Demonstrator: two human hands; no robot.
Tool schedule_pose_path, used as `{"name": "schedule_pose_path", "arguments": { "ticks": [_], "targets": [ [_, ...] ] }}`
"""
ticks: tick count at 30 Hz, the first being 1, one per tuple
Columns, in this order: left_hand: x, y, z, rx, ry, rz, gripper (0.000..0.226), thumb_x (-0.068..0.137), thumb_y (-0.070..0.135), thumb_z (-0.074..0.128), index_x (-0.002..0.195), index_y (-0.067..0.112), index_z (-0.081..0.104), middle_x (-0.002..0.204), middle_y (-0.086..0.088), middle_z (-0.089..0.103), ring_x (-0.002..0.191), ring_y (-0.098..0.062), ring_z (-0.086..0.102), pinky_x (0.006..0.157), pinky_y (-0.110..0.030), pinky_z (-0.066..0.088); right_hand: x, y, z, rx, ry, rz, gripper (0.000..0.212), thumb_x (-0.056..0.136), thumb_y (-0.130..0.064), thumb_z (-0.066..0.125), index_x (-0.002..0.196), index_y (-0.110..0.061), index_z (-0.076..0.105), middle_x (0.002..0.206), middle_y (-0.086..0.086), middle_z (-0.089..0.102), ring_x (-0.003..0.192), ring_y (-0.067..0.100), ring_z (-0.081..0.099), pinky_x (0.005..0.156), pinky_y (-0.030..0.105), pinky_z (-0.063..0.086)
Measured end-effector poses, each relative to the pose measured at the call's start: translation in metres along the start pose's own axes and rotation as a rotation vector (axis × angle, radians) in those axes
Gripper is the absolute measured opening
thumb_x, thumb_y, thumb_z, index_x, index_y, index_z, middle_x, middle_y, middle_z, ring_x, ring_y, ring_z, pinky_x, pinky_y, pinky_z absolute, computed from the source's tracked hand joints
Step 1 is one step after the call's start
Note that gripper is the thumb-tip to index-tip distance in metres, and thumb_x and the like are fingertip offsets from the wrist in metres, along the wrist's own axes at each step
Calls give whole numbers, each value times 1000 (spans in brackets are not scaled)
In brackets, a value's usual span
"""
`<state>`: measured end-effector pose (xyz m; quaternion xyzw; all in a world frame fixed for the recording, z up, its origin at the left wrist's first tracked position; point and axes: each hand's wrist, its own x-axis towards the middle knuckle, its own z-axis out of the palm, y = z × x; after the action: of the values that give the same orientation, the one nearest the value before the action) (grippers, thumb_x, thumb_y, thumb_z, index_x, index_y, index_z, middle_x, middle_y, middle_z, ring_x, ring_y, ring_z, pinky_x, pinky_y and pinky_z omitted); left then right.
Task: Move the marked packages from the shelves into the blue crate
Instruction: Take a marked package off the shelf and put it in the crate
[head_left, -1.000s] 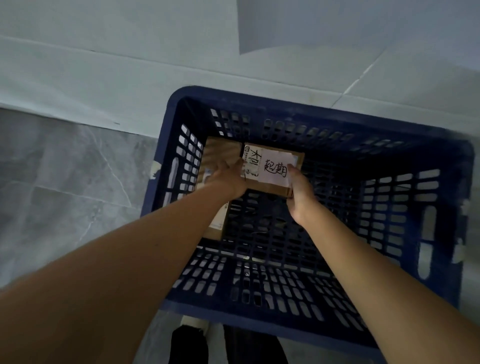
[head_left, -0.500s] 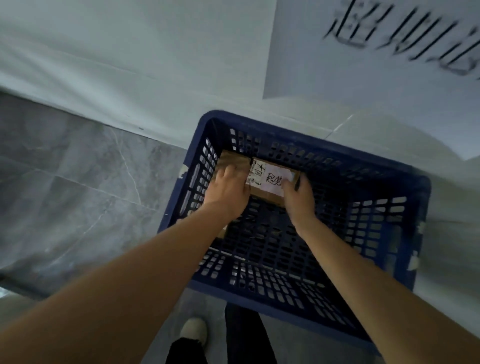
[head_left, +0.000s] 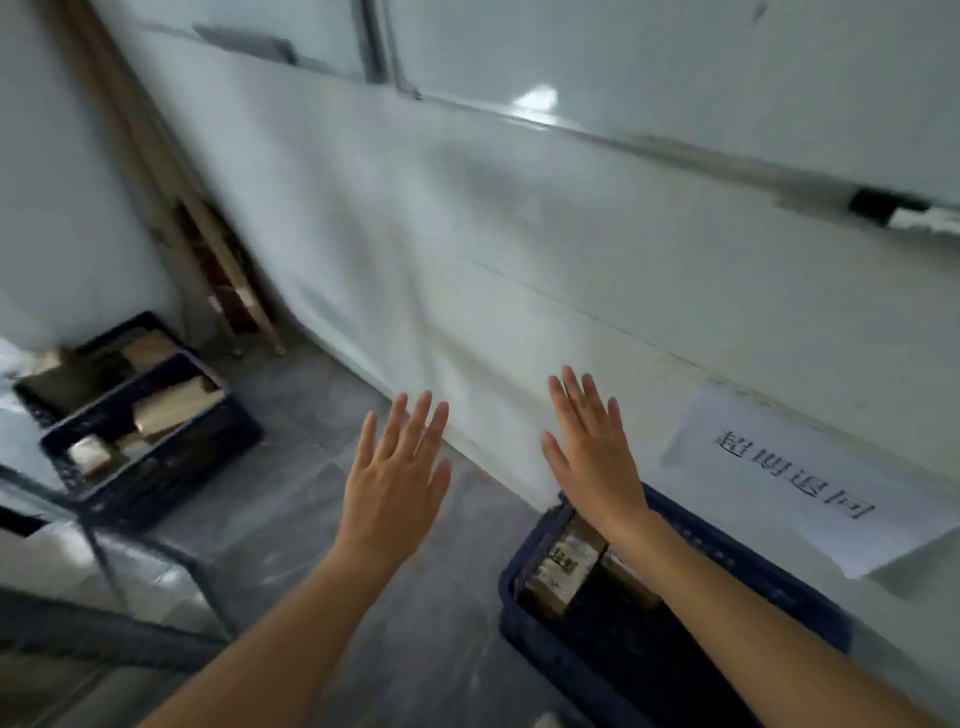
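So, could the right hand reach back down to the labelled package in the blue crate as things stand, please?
Probably yes. The right hand is open, holds nothing and hangs above the blue crate, whose top is uncovered. The labelled package lies just below the wrist with nothing over it.

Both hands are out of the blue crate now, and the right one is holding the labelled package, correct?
Not quite. Both hands, left hand and right hand, are out of the blue crate, but the head view shows the right one empty, fingers spread. The labelled package lies in the crate.
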<state>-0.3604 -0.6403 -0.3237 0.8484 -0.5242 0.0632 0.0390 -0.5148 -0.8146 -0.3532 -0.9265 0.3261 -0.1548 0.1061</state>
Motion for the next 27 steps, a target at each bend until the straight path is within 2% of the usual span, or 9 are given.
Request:
{"name": "schedule_pose_path", "arguments": {
  "ticks": [3, 7, 10, 12, 14, 16, 18, 22, 27],
  "targets": [
    [-63, -93, -95, 110, 87, -147, 58, 99, 40, 32, 152, 18, 19, 160, -2, 17, 148, -25, 8, 121, -47, 8, 22, -122, -31, 54, 20, -202, 62, 104, -34, 35, 156, -17, 5, 161, -3, -7, 150, 18, -7, 119, 36, -9],
    [-146, -194, -201, 265, 203, -415, 58, 101, 41, 26, 153, 20, 13, 161, -1, 9, 149, -23, 1, 121, -44, 3, 42, -298, -64, 116, 87, -464, 62, 102, -35, 40, 155, -14, 15, 163, 3, 9, 151, 21, 2, 120, 40, 0],
    [-212, -247, -258, 370, 286, -588, 59, 100, 43, 15, 154, 21, 7, 161, -3, 4, 149, -24, -3, 121, -45, 4, 41, -420, -86, 166, 127, -656, 63, 102, -38, 38, 155, -13, 14, 163, 3, 9, 149, 19, -1, 121, 43, 2],
    [-254, -277, -290, 429, 307, -686, 59, 100, 43, 10, 153, 21, 2, 161, -3, 2, 148, -24, -3, 121, -46, 4, 34, -492, -99, 192, 159, -794, 63, 102, -38, 39, 154, -12, 16, 162, 5, 11, 150, 23, 6, 121, 43, 2],
    [-296, -304, -318, 488, 324, -797, 58, 100, 44, 12, 153, 20, 7, 161, -4, 6, 148, -25, 1, 120, -47, 8, 22, -557, -107, 185, 198, -931, 62, 103, -40, 35, 155, -13, 12, 163, 6, 8, 151, 25, 5, 120, 42, 0],
    [-337, -326, -342, 551, 337, -902, 59, 100, 44, 16, 153, 17, 13, 161, -6, 9, 148, -26, 5, 120, -47, 10, 9, -613, -113, 202, 213, -1040, 62, 104, -42, 28, 155, -13, 8, 163, 5, 2, 150, 23, -1, 119, 41, -3],
    [-378, -343, -361, 619, 338, -1002, 60, 100, 45, 15, 153, 17, 11, 161, -6, 9, 148, -26, 4, 120, -46, 9, -7, -663, -117, 232, 198, -1149, 64, 102, -44, 24, 155, -13, 5, 162, 5, -2, 150, 22, -4, 121, 42, -1],
    [-452, -363, -386, 701, 346, -1165, 60, 100, 45, 10, 153, 17, 12, 160, -7, 10, 148, -27, 4, 120, -46, 7, -47, -746, -115, 280, 201, -1323, 65, 102, -45, 26, 155, -15, 3, 163, 3, -1, 150, 22, -6, 119, 41, -5],
    [-540, -357, -381, 732, 309, -1362, 57, 100, 40, 12, 152, 16, 17, 160, -9, 14, 148, -29, 6, 119, -51, 13, -114, -827, -98, 334, 150, -1499, 67, 102, -45, 29, 155, -13, 5, 163, 5, 0, 147, 18, -11, 119, 39, -5]
  ]
}}
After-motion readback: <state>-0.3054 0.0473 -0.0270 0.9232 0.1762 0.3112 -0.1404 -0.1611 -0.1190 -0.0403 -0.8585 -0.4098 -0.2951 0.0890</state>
